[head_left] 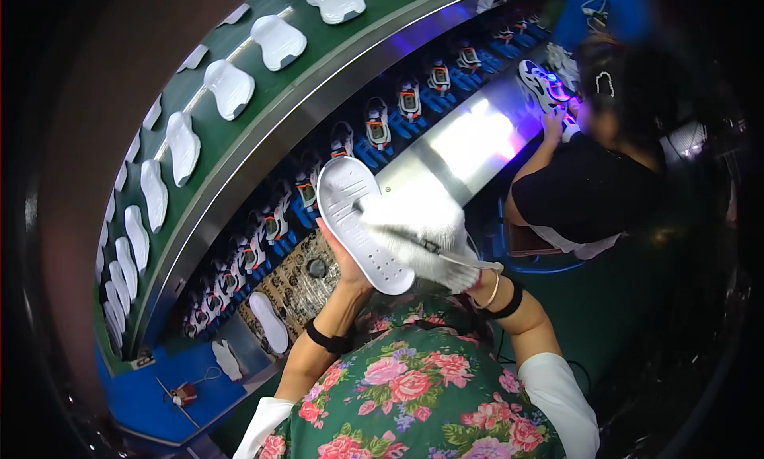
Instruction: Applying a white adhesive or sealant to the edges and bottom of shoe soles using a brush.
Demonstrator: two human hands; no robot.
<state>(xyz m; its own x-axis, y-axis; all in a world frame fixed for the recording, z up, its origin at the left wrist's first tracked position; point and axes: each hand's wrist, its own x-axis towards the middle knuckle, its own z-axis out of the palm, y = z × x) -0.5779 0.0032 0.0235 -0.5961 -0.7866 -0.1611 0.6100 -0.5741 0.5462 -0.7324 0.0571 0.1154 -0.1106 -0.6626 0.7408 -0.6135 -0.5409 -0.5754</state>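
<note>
"See the white shoe sole?"
"Mid-frame, clasped in bent fingers of left hand."
"And in gloved right hand?"
"Apparently a thin tool, within tightly curled fingers."

Bare left hand in a supporting grip; gloved right hand just to its right.
Left: fingers curled, partly hidden from view; left forearm rises to the grip from below, a black band around it, white sleeve lower down. Right: white-gloved, back of the hand uppermost, fingers bent and directed leftward, just above and right of the grip; fingertip closure cannot be determined. Right forearm slants up toward the grip from its lower right, likewise banded in black, with a pale bracelet nearer the hand.
</note>
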